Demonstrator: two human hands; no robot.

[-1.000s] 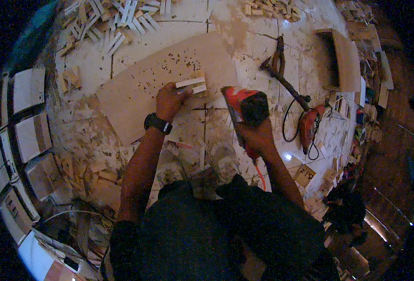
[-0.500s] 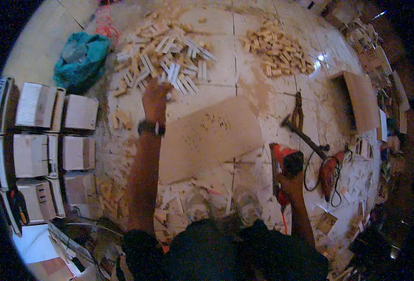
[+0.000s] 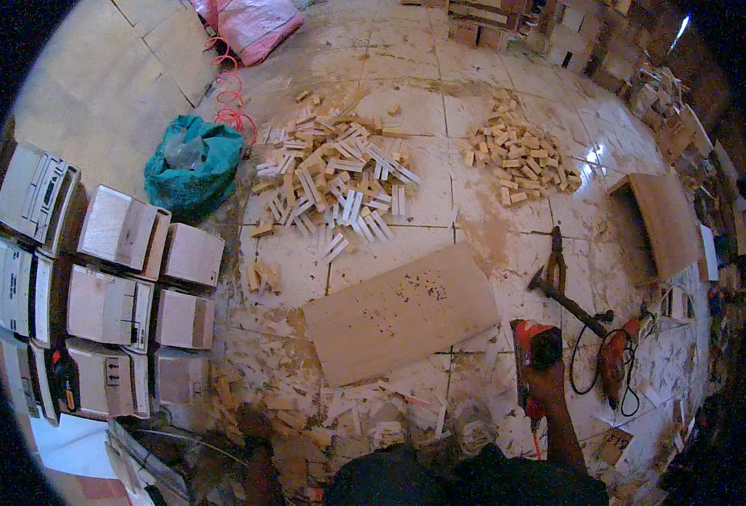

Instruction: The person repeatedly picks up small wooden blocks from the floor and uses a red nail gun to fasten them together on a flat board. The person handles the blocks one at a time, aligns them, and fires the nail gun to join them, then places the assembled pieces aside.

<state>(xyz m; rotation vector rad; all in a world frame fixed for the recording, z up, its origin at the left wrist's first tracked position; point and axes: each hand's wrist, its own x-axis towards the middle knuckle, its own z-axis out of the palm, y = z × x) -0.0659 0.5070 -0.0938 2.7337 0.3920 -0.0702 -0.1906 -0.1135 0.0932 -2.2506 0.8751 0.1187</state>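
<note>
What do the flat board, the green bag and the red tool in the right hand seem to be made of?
The flat board: probably wood, dull and unpainted, judging by its plain tan face. The green bag: perhaps plastic or cloth, rather matt, given its crumpled folds. The red tool: painted metal or plastic; its red and black body leaves this open.

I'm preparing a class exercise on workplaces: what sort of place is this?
Probably a small woodworking shop: piles of wood pieces lie on the floor, a hammer rests nearby, and the right hand grips a red tool.
</note>
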